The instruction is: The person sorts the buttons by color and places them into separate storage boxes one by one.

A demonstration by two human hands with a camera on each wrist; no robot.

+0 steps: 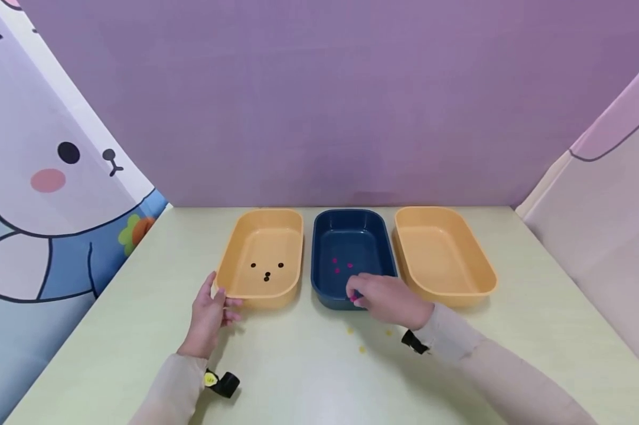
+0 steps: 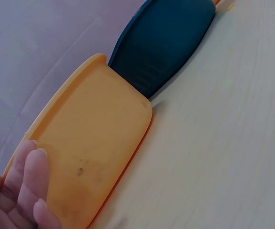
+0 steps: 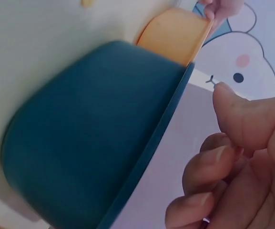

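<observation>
In the head view, the left hand (image 1: 206, 316) grips the near-left corner of the left orange tray (image 1: 269, 302), which holds black pieces (image 1: 280, 265); the right hand (image 1: 388, 297) pinches a pink piece (image 1: 354, 299) over the near edge of the blue tray (image 1: 354, 242), towards the tabletop's (image 1: 298, 366) far edge. In the left-wrist view, fingers (image 2: 35, 176) lie along the orange wall. In the right-wrist view, curled fingers hang beside the blue rim.

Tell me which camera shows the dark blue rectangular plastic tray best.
The head view, looking down into the dark blue rectangular plastic tray, showing small round pink pieces inside. Both wrist views show only its outside, cut off by the frame, the right one closer.
</observation>
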